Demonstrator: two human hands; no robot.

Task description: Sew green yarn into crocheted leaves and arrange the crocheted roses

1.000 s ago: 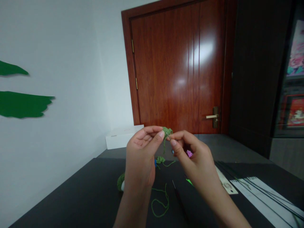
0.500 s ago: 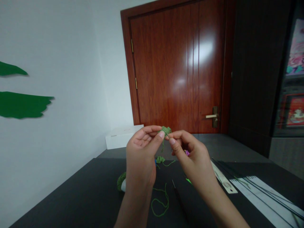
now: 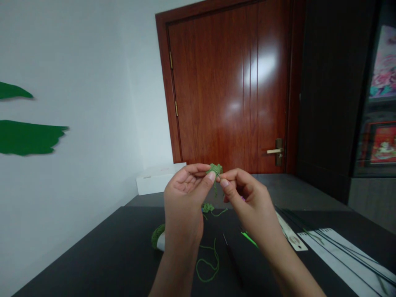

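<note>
My left hand (image 3: 185, 198) is closed, pinching a small green crocheted piece (image 3: 215, 169) between thumb and fingertips at chest height. A green yarn tail dangles beneath it. Right beside it, my right hand (image 3: 247, 194) is closed with thumb and forefinger on a thin, needle-like thing (image 3: 218, 176) that touches the crocheted piece; its exact kind is too small to tell. Below the hands, a crochet hook (image 3: 230, 253) with a dark handle lies on the black table. Partly behind my left wrist sits a green yarn ball (image 3: 157, 237) with a white label. A loose yarn strand (image 3: 210, 278) curls nearby.
Another green crocheted piece (image 3: 208, 207) lies beyond my hands. Bright green sticks (image 3: 249, 239) are partly under my right forearm. To the right are a pale ruler (image 3: 292, 235), white paper (image 3: 337, 255) and several dark thin stems (image 3: 355, 251). A white box (image 3: 157, 179) stands against the wall.
Both hands keep their grip, with only slight finger movement at the crocheted piece. The dangling tail has swung a little right. More of the bright green sticks shows.
</note>
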